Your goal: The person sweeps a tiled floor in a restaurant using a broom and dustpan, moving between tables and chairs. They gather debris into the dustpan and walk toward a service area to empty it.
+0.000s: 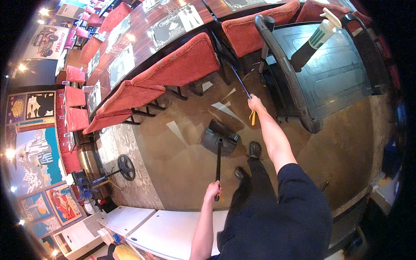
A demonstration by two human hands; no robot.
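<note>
My left hand (213,191) is closed around the black handle of a long-handled dustpan (213,143). The dustpan rests on the brown floor (182,162) just ahead of my shoes. Stretched forward, my right hand (255,104) grips a thin blue pole (240,81), and a yellow strap (252,117) dangles below the fist. The pole's far end runs in among the chair legs by the table, where its tip is hidden, so I cannot tell what head it carries. Pale angular patches (227,111) show on the floor between the dustpan and the chairs.
Red upholstered chairs (182,66) line a long dark wooden table (143,42) set with placemats and glasses. A black utility cart (334,65) stands at my right, bearing a spray bottle (321,34). Behind my left arm are white chest freezers (169,227); a round black base (126,167) stands on patterned tiles.
</note>
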